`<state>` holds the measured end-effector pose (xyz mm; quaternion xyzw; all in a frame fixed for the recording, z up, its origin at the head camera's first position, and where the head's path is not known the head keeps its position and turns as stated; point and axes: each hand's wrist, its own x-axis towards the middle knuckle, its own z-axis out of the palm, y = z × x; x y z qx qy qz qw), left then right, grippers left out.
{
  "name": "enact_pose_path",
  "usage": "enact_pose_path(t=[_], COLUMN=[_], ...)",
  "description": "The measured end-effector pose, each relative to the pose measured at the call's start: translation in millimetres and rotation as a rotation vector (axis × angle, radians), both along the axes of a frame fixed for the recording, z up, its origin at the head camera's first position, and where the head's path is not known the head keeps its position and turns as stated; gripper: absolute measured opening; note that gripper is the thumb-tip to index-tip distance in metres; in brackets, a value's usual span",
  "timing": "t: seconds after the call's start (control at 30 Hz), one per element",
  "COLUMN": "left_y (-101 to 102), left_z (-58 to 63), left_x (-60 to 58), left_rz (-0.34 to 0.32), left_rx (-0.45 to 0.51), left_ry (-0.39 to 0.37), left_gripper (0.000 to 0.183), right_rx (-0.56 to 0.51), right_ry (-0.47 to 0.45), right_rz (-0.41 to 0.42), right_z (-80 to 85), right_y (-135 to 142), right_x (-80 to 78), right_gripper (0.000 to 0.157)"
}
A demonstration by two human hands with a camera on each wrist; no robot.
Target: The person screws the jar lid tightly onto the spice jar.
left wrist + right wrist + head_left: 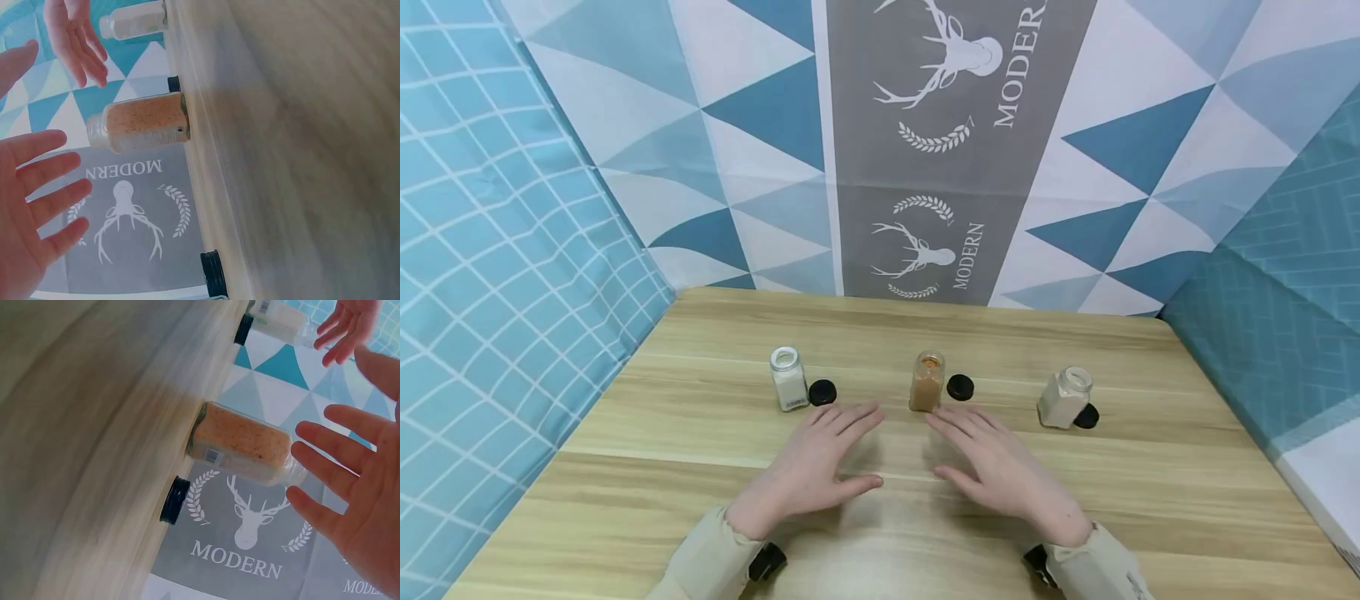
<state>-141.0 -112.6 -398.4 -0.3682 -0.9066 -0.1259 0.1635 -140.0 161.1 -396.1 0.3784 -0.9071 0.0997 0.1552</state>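
Observation:
Three uncapped glass jars stand in a row on the wooden table, each with a black lid lying to its right. The left jar [790, 385] holds white contents, and its lid [822, 392] is beside it. In the middle, the jar of orange-brown powder [927, 387] has its lid [960, 387] close by. At the right is a jar of pale powder [1063, 402] with its lid [1086, 416]. My left hand [820, 462] hovers with spread fingers in front of the left and middle jars. Nearest the middle jar, my right hand [988, 458] is likewise held up, fingers extended, holding nothing.
The wooden table [700, 417] reaches back to a patterned cloth [775, 150] with triangles and a grey deer panel. Blue gridded cloth [497, 250] bounds the left side, teal cloth [1285, 250] the right. A white surface [1326, 475] shows at the right edge.

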Motion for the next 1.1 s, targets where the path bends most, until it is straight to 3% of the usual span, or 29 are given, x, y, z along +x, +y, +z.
enact_pose_path(t=[0.3, 0.53, 0.77, 1.1], left_y=[-3.3, -9.3, -15.9, -22.8], left_z=[1.1, 0.6, 3.1, 3.7], left_x=[0.9, -2.2, -4.9, -7.6], left_rz=[0.036, 0.104, 0.215, 0.373], left_rx=[0.079, 0.186, 0.287, 0.391], left_ry=[0.069, 0.136, 0.139, 0.040], left_gripper=[0.040, 0.011, 0.012, 0.014], right_rx=[-0.037, -0.066, -0.052, -0.103], right_ry=[-0.032, 0.034, 0.033, 0.039], right_rz=[-0.047, -0.024, -0.035, -0.024], right_z=[3.9, 4.3, 9.7, 15.5], right_y=[-13.5, -24.4, -34.8, -52.0], right_x=[-1.1, -6.6, -10.2, -18.2], right_gripper=[0.043, 0.034, 0.026, 0.011])
